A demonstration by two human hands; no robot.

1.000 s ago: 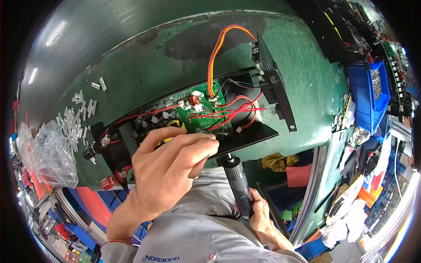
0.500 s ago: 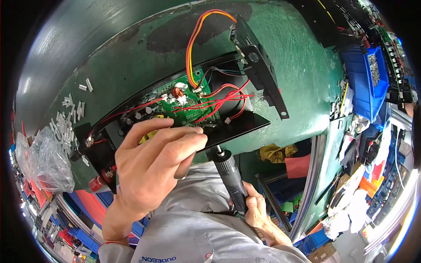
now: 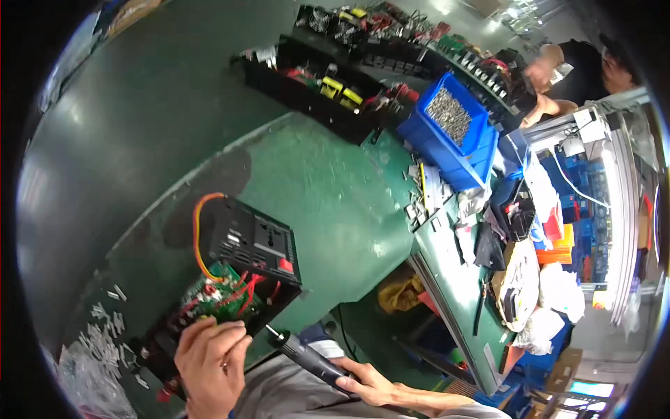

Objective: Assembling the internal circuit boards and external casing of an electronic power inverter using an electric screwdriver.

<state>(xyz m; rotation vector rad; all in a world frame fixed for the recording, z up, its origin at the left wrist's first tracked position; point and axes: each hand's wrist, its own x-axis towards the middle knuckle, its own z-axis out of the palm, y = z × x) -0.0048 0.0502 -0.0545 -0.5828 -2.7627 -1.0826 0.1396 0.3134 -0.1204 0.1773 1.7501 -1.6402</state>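
My right hand is wrapped round a black electric screwdriver. Its thin bit points at the near wall of an open black metal case; I cannot tell whether it touches. Inside the case lies a green circuit board with red wires across it. A black end panel with slots and a red part stands tilted at the case's far right end, joined to the board by yellow and red wires. My left hand is at the near edge of the case, fingers bent toward the thumb; what they hold is unclear.
Small metal pieces and a clear plastic bag lie left of the case. Another open black case stands farther back. Blue bins, one filled with small metal parts, sit at the right. A person is at the far right.
The view has swung to the right and shows more of the far bench. The end panel has turned its slotted face into view against the case's end. My right hand still grips the screwdriver.
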